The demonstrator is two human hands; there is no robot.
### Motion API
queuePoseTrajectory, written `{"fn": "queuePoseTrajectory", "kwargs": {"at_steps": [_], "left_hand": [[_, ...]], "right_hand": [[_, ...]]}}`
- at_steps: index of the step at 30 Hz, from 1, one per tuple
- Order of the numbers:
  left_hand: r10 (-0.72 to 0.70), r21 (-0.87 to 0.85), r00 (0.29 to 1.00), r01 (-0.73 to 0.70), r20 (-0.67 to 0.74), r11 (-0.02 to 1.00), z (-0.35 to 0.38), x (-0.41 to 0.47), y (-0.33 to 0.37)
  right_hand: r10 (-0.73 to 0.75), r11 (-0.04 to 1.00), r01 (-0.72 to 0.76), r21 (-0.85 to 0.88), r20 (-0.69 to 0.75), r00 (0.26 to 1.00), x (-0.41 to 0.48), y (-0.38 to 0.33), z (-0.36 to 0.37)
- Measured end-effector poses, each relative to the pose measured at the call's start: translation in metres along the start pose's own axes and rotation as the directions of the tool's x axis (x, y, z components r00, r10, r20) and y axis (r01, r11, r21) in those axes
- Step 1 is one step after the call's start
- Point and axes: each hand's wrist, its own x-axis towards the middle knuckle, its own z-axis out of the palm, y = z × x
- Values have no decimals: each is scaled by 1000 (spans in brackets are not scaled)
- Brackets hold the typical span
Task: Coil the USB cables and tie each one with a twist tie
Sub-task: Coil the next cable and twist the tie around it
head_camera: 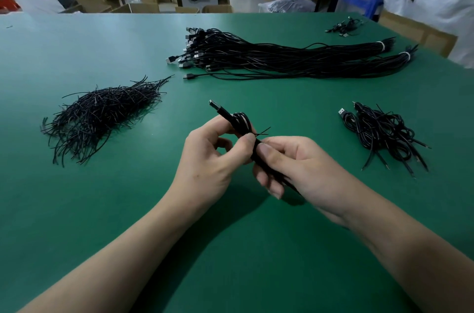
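Both my hands hold one coiled black USB cable (pixel 232 117) above the middle of the green table (pixel 102 210). My left hand (pixel 207 161) grips the coil near its plug end, thumb pressed on it. My right hand (pixel 295 166) grips the lower part of the coil. A thin black twist tie (pixel 263 132) is wrapped around the coil between my thumbs, its two ends sticking out to the right. The USB plug points up and left.
A heap of loose black twist ties (pixel 102 112) lies at the left. A large bundle of straight USB cables (pixel 269 56) lies at the back. A small pile of tied coils (pixel 382 133) sits at the right. A few cables (pixel 345 26) lie far right.
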Motion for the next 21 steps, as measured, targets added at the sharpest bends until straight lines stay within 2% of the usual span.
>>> {"fn": "queuePoseTrajectory", "kwargs": {"at_steps": [3, 5, 7, 10, 12, 17, 21], "left_hand": [[8, -44, 999, -7, 34, 999, -1, 0, -3], [-7, -87, 999, 11, 51, 996, -2, 0, -4], [-29, -104, 998, 35, 57, 994, -2, 0, -5], [-49, -98, 998, 53, 36, 994, -3, 1, -5], [-69, -81, 997, 71, 26, 994, -4, 1, -6], [-99, -67, 992, 104, 78, 992, -3, 1, -10], [-110, -123, 982, 130, 156, 984, -2, 1, -10]], "right_hand": [[80, 975, -95, 199, 81, 994, -1, 0, 0], [112, 955, -144, 258, 134, 985, -2, -1, -2], [120, 977, -137, 162, 113, 986, -3, -2, -4], [-3, 984, -17, -178, -110, 994, -1, -2, -8], [-118, 950, 39, -309, -243, 963, 1, -1, -10], [-238, 932, 137, -334, -284, 929, 1, 0, -9], [-252, 927, 154, -341, -265, 931, 1, -5, -11]]}}
